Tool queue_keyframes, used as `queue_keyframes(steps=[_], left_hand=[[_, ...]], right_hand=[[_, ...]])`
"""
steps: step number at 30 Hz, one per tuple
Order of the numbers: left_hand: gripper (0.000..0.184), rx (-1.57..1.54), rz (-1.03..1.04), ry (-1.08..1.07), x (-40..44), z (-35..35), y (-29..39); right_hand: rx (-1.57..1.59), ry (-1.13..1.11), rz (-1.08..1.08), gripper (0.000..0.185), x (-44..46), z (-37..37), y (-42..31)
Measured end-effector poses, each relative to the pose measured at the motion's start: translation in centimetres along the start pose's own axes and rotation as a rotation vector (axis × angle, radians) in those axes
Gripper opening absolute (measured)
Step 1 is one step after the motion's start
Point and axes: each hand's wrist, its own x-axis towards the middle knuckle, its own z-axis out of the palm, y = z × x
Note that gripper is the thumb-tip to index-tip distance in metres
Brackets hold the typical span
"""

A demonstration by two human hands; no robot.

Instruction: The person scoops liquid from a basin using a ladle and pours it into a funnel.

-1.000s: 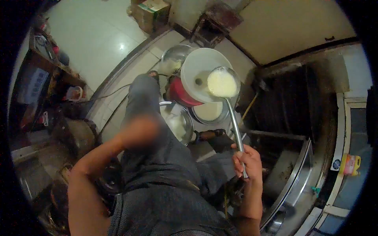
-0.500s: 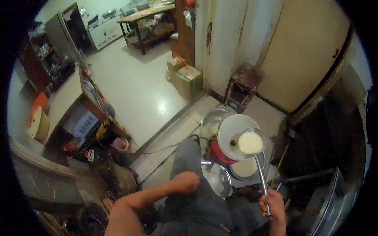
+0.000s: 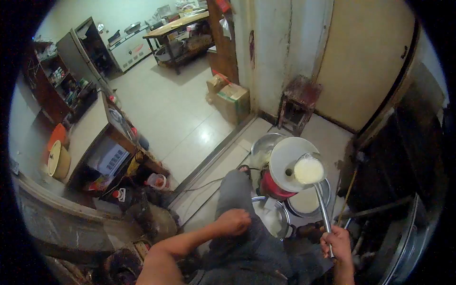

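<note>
My right hand [image 3: 337, 241] is wrapped round the metal handle of a ladle [image 3: 323, 204]. The ladle's bowl, full of a pale creamy liquid [image 3: 308, 171], is over the right side of a wide white funnel-like basin [image 3: 284, 156] with a dark round spot in it. This basin sits on a red machine [image 3: 273, 186]. My left hand [image 3: 233, 222] rests on my left knee with its fingers curled; whether it holds anything is hidden. Below the basin are a metal pot of pale liquid [image 3: 304, 202] and a metal pot with white contents [image 3: 273, 221].
Another metal bowl [image 3: 262, 142] stands behind the basin. Further back are a dark red stool [image 3: 299, 97] and a cardboard box [image 3: 232, 102]. A cable [image 3: 199, 186] runs across the floor. Shelving with bottles stands at the left, and a dark metal-framed unit at the right.
The view has tilted up, showing more of the room. The filled ladle stays over the white basin in my right hand. My left hand remains by my knee.
</note>
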Motion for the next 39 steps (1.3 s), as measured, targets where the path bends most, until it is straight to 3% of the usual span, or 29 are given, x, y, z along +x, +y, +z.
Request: queue_keyframes(steps=[2, 7, 10, 13, 15, 19, 31, 34, 36, 38, 39], left_hand=[[0.012, 0.019, -0.09, -0.02, 0.0, -0.5, 0.5], [0.014, 0.009, -0.096, -0.016, 0.1, -0.5, 0.6], [0.015, 0.026, -0.116, -0.042, 0.4, -1.1, 0.9], [0.018, 0.04, -0.089, -0.029, 0.1, -0.2, 0.2], [0.021, 0.04, -0.066, -0.001, -0.1, 0.1, 0.0], [0.022, 0.044, -0.057, -0.042, 0.2, 0.0, 0.0], [0.018, 0.047, -0.044, 0.036, 0.6, -0.3, 0.4], [0.018, 0.04, -0.06, -0.016, 0.5, -0.7, 0.1], [0.021, 0.011, -0.068, -0.076, 0.5, -0.7, 0.5], [0.015, -0.011, -0.084, 0.057, 0.6, -1.1, 0.7], [0.015, 0.0, -0.084, 0.025, 0.4, -0.8, 0.3]], right_hand=[[-0.001, -0.01, 0.006, 0.025, 0.5, -0.4, 0.5], [-0.032, 0.01, -0.005, 0.025, 1.0, -1.0, 1.9], [-0.387, 0.05, -0.321, 0.026, 4.1, -4.4, 8.0], [-0.33, 0.071, -0.281, 0.026, 2.4, -2.6, 5.0], [0.022, 0.011, -0.052, 0.026, -0.1, 0.2, 0.3], [0.048, 0.042, -0.042, 0.026, 0.0, 0.3, 0.7], [-0.002, 0.054, -0.039, 0.026, 0.7, -0.3, 1.9], [-0.367, 0.138, -0.255, 0.026, 2.6, -2.4, 5.7], [-0.375, 0.121, -0.232, 0.027, 2.0, -1.8, 4.7], [-0.404, 0.103, -0.219, 0.029, 1.9, -1.9, 4.2], [-0.425, 0.094, -0.216, 0.029, 2.0, -2.0, 4.4]])
